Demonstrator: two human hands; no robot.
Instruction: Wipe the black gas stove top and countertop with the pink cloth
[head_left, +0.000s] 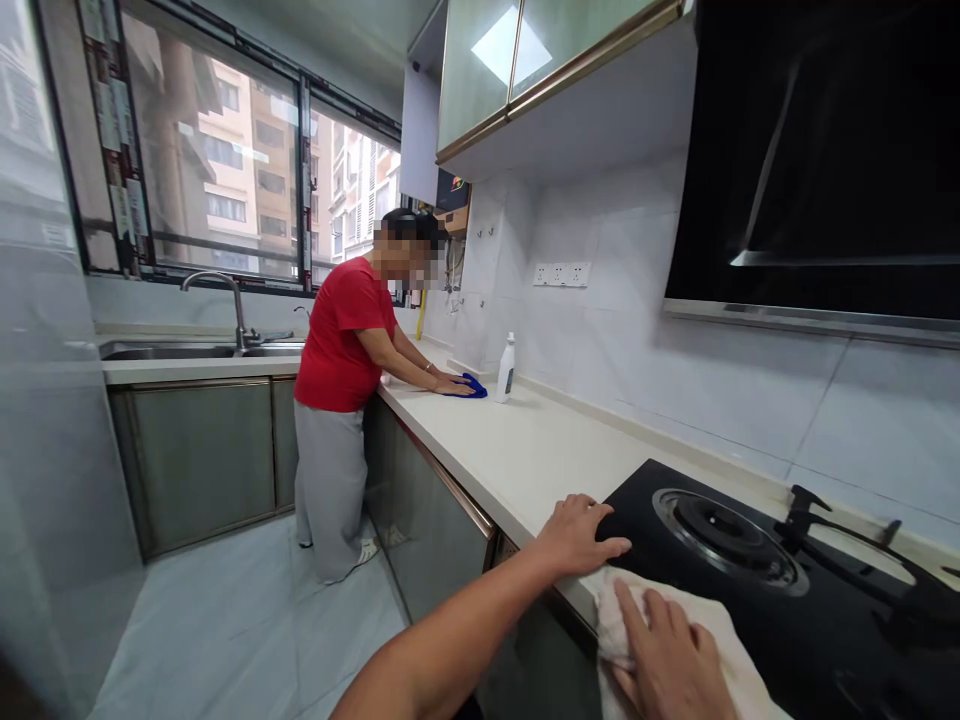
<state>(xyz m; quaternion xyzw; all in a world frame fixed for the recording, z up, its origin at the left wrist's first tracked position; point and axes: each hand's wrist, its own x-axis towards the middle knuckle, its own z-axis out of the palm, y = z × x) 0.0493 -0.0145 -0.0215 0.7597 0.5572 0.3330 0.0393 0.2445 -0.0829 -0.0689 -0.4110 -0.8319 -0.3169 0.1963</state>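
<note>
My left hand (577, 537) rests at the near left corner of the black gas stove (637, 500), fingers spread, with nothing in them. Beside it, my right hand (671, 645) holds a white cloth (724, 625) bunched under its fingers. That cloth lies over the stove's front edge, and part of it hangs down in front. One round burner (727, 535) sits just beyond both hands. A black pan support (814, 515) stands tilted farther right on the stove.
A person in a red shirt (341, 335) leans over the white countertop (525, 440), hands on a blue cloth (472, 386). Near that cloth stands a white bottle (506, 370). A range hood (817, 160) overhangs the stove. At the back left is a sink (172, 352) with a faucet (236, 300).
</note>
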